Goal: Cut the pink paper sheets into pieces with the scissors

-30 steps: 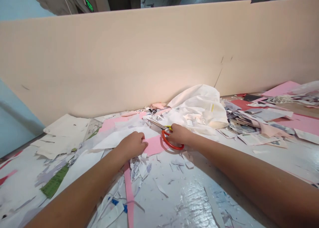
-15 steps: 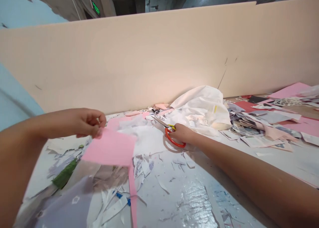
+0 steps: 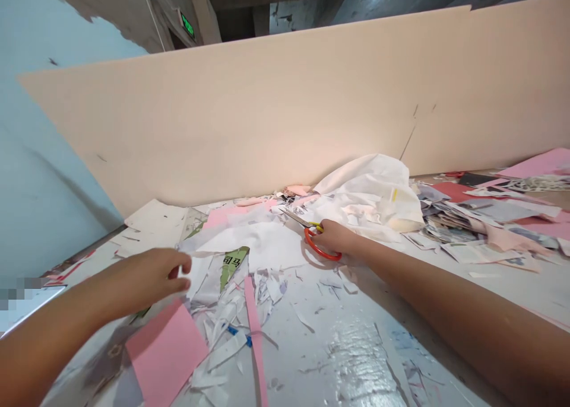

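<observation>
My left hand (image 3: 155,276) hovers over the left part of the table, thumb and fingers apart, holding nothing. Just below it lies a square pink sheet of paper (image 3: 167,353) on top of other scraps. A narrow pink paper strip (image 3: 255,336) stretches toward the front edge of the view. My right hand (image 3: 332,236) is closed around the scissors (image 3: 321,250), which have red and yellow handles. Their blades point away and to the left, above white fabric-like sheets (image 3: 258,241). Most of my right fingers are hidden behind the hand.
Paper offcuts (image 3: 222,347) and a green printed scrap (image 3: 234,264) lie on the white table (image 3: 325,347). A crumpled white bag (image 3: 369,175) rests against the beige panel (image 3: 267,116). Stacked cut pieces (image 3: 467,223) lie at the right, with red and pink sheets beyond.
My left hand has let go of the pink sheet, which now lies lower and to the left. The hand itself is lower, its fingers parted. My right hand still grips the scissors.
</observation>
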`<act>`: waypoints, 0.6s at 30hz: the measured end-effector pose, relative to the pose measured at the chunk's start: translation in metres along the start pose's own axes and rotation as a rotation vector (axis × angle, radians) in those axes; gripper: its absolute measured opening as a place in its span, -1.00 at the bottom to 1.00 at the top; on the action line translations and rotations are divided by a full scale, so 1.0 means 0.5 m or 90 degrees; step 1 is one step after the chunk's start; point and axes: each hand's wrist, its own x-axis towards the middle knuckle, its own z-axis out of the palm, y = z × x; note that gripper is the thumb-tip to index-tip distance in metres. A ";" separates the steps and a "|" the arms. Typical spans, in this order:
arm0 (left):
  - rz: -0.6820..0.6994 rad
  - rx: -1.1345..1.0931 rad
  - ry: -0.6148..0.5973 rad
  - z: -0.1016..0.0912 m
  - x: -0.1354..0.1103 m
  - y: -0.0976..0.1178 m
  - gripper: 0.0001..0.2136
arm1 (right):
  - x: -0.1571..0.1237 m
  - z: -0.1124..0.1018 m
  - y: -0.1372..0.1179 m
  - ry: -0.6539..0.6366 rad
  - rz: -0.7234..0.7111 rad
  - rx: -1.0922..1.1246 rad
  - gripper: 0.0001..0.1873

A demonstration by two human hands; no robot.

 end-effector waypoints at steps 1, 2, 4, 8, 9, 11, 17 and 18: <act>0.029 0.007 -0.031 -0.015 0.007 0.023 -0.80 | -0.002 -0.003 -0.002 0.004 -0.003 0.005 -0.65; 0.087 -0.001 -0.017 -0.025 0.015 0.046 -0.78 | -0.004 -0.006 -0.004 0.009 -0.006 0.010 -0.65; 0.184 -0.007 0.013 -0.022 0.038 0.092 -0.77 | -0.008 -0.014 -0.012 0.023 -0.016 0.016 -0.66; 0.306 0.002 0.028 0.049 0.101 0.151 -0.72 | -0.020 -0.018 -0.029 0.057 -0.039 0.000 -0.63; 0.324 -0.008 0.013 0.070 0.117 0.158 -0.73 | -0.022 -0.013 -0.032 0.063 -0.042 -0.013 -0.62; 0.347 -0.019 -0.011 0.107 0.142 0.166 -0.78 | -0.023 -0.001 -0.033 0.065 -0.039 -0.043 -0.62; 0.333 -0.065 -0.004 0.156 0.154 0.172 -0.79 | 0.006 0.012 -0.011 0.022 -0.023 -0.092 -0.63; 0.321 -0.075 0.001 0.158 0.152 0.173 -0.78 | 0.014 0.009 -0.008 0.018 -0.028 -0.091 -0.63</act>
